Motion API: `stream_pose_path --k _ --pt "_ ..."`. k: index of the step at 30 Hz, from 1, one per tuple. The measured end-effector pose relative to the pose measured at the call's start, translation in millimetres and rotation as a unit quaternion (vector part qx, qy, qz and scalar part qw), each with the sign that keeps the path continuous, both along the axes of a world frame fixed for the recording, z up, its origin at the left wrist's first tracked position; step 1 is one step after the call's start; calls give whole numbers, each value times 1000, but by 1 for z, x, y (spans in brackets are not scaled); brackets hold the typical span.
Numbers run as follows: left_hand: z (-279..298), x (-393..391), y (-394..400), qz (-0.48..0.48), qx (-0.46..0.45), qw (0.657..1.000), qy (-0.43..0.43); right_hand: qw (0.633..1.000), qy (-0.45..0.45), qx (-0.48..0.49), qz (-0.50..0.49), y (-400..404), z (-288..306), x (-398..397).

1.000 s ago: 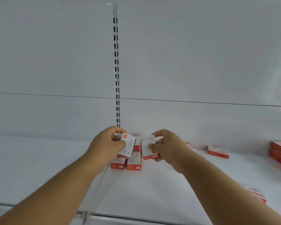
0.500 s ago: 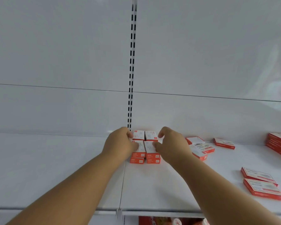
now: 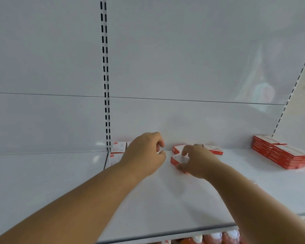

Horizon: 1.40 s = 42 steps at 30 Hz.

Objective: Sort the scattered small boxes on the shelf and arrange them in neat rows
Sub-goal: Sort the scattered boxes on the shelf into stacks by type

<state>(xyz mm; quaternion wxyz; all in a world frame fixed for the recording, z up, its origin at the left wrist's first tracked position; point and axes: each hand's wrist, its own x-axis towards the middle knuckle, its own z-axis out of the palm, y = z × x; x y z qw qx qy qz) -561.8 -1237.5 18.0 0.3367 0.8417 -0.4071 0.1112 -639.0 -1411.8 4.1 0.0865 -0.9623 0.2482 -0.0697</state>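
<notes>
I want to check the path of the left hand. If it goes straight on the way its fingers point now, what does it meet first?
The left hand points rightward, so it would probably first meet the small red-and-white box that the right hand grips. Depth is unclear.

A white back panel (image 3: pixel 183 59) fills most of the view, crossed by a thin horizontal seam (image 3: pixel 201 100). A slotted upright strip (image 3: pixel 105 76) runs down it left of centre, and a second slotted strip (image 3: pixel 292 90) slants at the far right. Below the front edge, red packets with white tops (image 3: pixel 217 238) show blurred.
</notes>
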Motion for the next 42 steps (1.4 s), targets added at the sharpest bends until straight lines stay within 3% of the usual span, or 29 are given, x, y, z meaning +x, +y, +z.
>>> stream_pose_path --k 3,7,9,13,16,19,22,25,27,29,30,31,33,36,37,39,42 --pt "0 -3 -28 -5 63 997 31 998 -18 41 49 -17 -4 -2" --pt "3 -8 -66 18 130 982 136 969 -157 137 133 -43 10 -12" --pt "5 -6 -83 32 32 967 251 954 -198 139 176 -59 19 -10" --pt "1 4 -110 92 -263 875 395 938 -204 224 170 -92 27 4" --pt "-12 0 -122 89 -379 807 444 979 -81 92 161 -106 14 20" --pt "-23 -4 -123 75 -423 770 473 985 3 55 164 -99 -6 32" --pt "-29 0 -118 73 -424 768 473 991 -25 5 134 -96 -15 42" --pt "-31 2 -119 79 -399 790 459 993 -36 -25 110 -90 -17 47" --pt "-30 4 -121 81 -401 796 447 993 -50 10 104 -89 -18 48" --pt "-30 6 -122 80 -417 793 437 986 -92 110 86 -92 -13 43" --pt "-30 7 -121 83 -421 793 431 966 -133 212 66 -96 -9 42" --pt "-30 7 -120 89 -420 797 424 922 -180 339 40 -102 -6 42" --pt "-30 8 -118 99 -410 807 413 802 -236 549 -18 -112 -1 39" --pt "-30 6 -117 91 -402 817 402 668 -228 708 -22 -121 1 34" --pt "-29 4 -118 89 -396 824 396 646 -208 734 -1 -122 3 32" --pt "-26 1 -118 89 -380 838 381 640 -177 746 58 -121 8 30" --pt "-13 -7 -113 87 -364 856 357 680 -191 692 148 -116 21 24"
